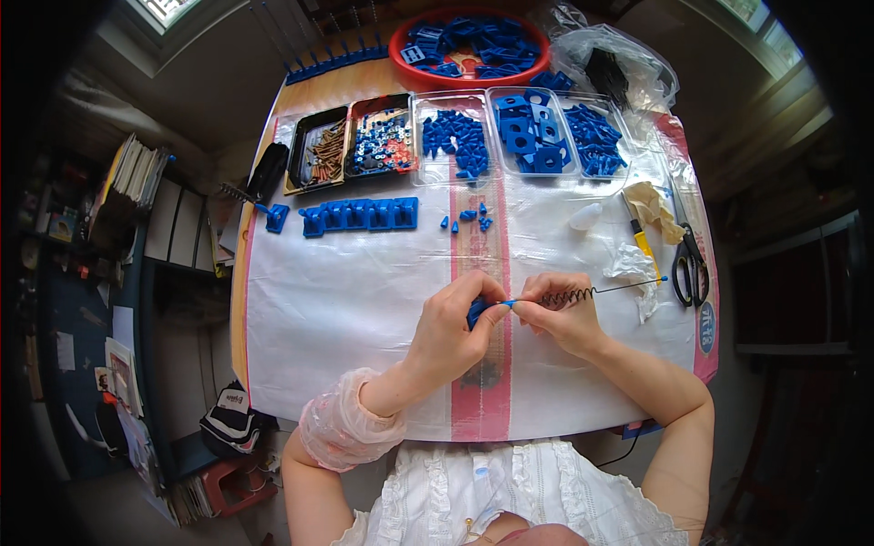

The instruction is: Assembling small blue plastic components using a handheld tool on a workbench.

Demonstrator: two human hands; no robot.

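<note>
Both my hands meet over the middle of the table. My left hand (pixel 461 320) is closed on a small blue plastic part (pixel 474 312), mostly hidden by the fingers. Pinched in my right hand (pixel 563 314) is a black coiled spring wire (pixel 569 297); its straight end runs out to the right and carries a blue tip (pixel 664 278). Between the fingertips of both hands a narrow bit of blue shows where the part and the wire come together. Farther back lie several loose blue pieces (pixel 469 216) and a row of blue square-based parts (pixel 369 215).
Along the back stand a black tray of screws (pixel 325 156), a tray of nuts (pixel 381 136) and clear boxes of blue parts (pixel 455 141). Behind them is a red basin (pixel 401 68). At right lie black scissors (pixel 692 273), a yellow-handled tool (pixel 645 246) and crumpled paper (pixel 631 264).
</note>
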